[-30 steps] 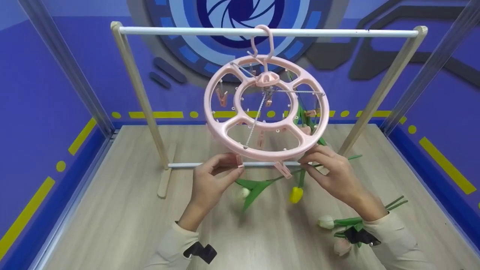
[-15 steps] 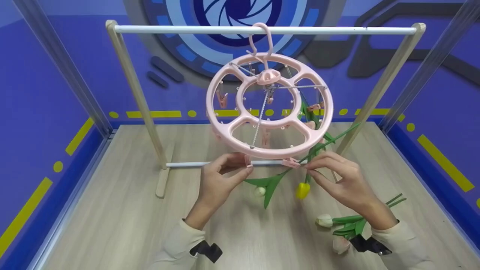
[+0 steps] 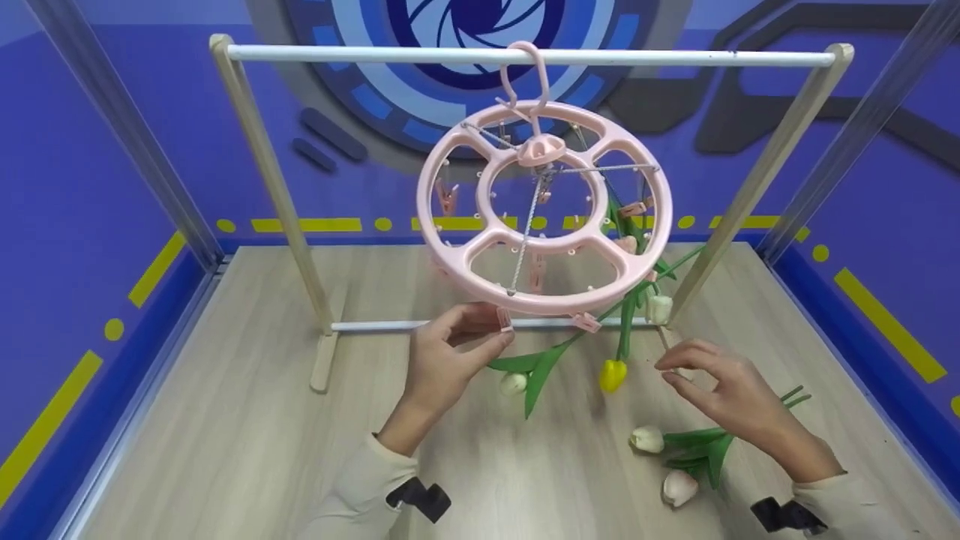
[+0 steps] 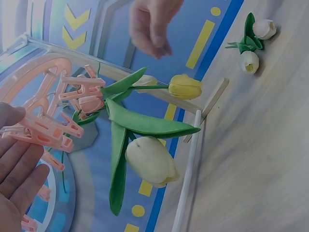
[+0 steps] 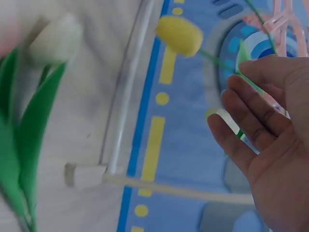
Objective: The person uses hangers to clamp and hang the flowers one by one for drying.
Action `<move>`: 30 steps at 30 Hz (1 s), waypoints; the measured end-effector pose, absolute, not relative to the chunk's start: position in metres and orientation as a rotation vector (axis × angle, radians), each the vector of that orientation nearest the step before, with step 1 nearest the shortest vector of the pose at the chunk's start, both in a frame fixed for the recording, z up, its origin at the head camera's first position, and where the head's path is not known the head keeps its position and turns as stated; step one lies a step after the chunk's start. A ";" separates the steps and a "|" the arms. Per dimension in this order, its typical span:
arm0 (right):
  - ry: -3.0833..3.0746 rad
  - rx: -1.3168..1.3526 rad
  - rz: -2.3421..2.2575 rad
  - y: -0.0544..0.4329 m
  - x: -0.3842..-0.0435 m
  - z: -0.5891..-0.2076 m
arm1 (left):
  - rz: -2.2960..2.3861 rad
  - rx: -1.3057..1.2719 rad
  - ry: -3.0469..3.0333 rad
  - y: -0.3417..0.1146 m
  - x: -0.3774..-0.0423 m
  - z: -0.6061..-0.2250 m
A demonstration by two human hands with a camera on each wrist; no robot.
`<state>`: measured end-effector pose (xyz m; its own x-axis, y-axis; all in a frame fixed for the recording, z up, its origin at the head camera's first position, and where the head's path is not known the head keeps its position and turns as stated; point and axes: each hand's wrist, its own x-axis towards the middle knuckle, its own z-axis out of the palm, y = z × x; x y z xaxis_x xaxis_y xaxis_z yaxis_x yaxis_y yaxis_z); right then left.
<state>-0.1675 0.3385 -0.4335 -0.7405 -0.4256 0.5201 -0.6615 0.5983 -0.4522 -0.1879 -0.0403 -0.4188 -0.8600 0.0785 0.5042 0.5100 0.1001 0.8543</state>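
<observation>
A pink round clip hanger point(image 3: 540, 304) hangs tilted from the white bar. My left hand point(image 3: 450, 360) pinches a pink clothespin point(image 3: 505, 319) under its front rim; in the left wrist view the thumb presses on that clothespin point(image 4: 41, 133). Beside it, another clothespin point(image 3: 586, 322) is at the stem of a white tulip point(image 3: 514, 383), whose bloom hangs downward. Further right hang a yellow tulip point(image 3: 613, 375), a second white tulip point(image 3: 659, 309) and a pink tulip point(image 3: 626, 244). My right hand point(image 3: 731, 386) holds nothing, its fingers loosely bent, apart from the flowers.
Below my right hand, a white tulip point(image 3: 646, 439) and a pink tulip point(image 3: 679, 487) lie on the wooden table point(image 3: 225, 450). The rack's wooden posts point(image 3: 274, 180) and lower white bar point(image 3: 375, 327) frame the hanger. Blue patterned walls point(image 3: 90, 225) enclose the table.
My right hand has let go near the right clothespin and drawn back right and toward me. The left hand keeps its clothespin, shifting slightly right as the hanger turns a little.
</observation>
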 end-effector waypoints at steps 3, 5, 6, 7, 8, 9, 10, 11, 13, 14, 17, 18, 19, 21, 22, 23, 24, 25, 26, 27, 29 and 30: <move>-2.560 0.805 0.830 0.356 -0.164 -0.439 | -1.825 -0.574 -2.054 -0.038 -0.188 -0.418; -2.604 0.777 0.790 0.366 -0.161 -0.443 | -1.828 -0.578 -2.054 -0.037 -0.188 -0.418; -2.618 0.767 0.775 0.371 -0.160 -0.445 | -1.831 -0.581 -2.052 -0.037 -0.188 -0.418; -2.631 0.758 0.761 0.376 -0.158 -0.447 | -1.838 -0.585 -2.047 -0.036 -0.188 -0.418; -2.644 0.749 0.750 0.380 -0.157 -0.449 | -1.842 -0.588 -2.041 -0.036 -0.188 -0.419; -2.651 0.743 0.731 0.385 -0.155 -0.451 | -1.846 -0.591 -2.037 -0.035 -0.188 -0.419; -2.661 0.734 0.711 0.389 -0.154 -0.453 | -1.849 -0.594 -2.032 -0.035 -0.188 -0.419; -2.672 0.723 0.691 0.394 -0.153 -0.455 | -1.851 -0.595 -2.029 -0.034 -0.189 -0.419; -2.701 0.700 0.649 0.402 -0.151 -0.460 | -1.850 -0.595 -2.028 -0.034 -0.189 -0.419; -2.718 0.688 0.628 0.405 -0.151 -0.463 | -1.851 -0.593 -2.029 -0.034 -0.189 -0.419; -2.785 0.656 0.579 0.415 -0.151 -0.471 | -1.862 -0.583 -2.034 -0.034 -0.188 -0.419; -2.808 0.647 0.570 0.418 -0.152 -0.473 | -1.867 -0.580 -2.037 -0.034 -0.188 -0.418; -2.828 0.639 0.562 0.420 -0.152 -0.475 | -1.872 -0.579 -2.038 -0.034 -0.188 -0.418; -2.860 0.632 0.545 0.424 -0.153 -0.478 | -1.880 -0.577 -2.040 -0.034 -0.187 -0.418; -2.875 0.632 0.541 0.426 -0.153 -0.480 | -1.880 -0.575 -2.042 -0.034 -0.187 -0.418; -2.888 0.630 0.532 0.428 -0.154 -0.482 | -1.880 -0.575 -2.042 -0.034 -0.187 -0.419; -2.903 0.627 0.528 0.429 -0.154 -0.483 | -1.880 -0.576 -2.040 -0.034 -0.187 -0.419; -2.919 0.622 0.524 0.431 -0.154 -0.485 | -1.881 -0.577 -2.036 -0.034 -0.188 -0.419; -2.936 0.616 0.522 0.432 -0.155 -0.486 | -1.881 -0.578 -2.033 -0.034 -0.188 -0.419; -2.957 0.611 0.524 0.434 -0.155 -0.488 | -1.880 -0.580 -2.031 -0.034 -0.188 -0.419; -2.988 0.580 0.530 0.437 -0.155 -0.491 | -1.887 -0.588 -2.021 -0.033 -0.188 -0.420; -3.001 0.566 0.539 0.438 -0.155 -0.493 | -1.888 -0.591 -2.017 -0.033 -0.188 -0.420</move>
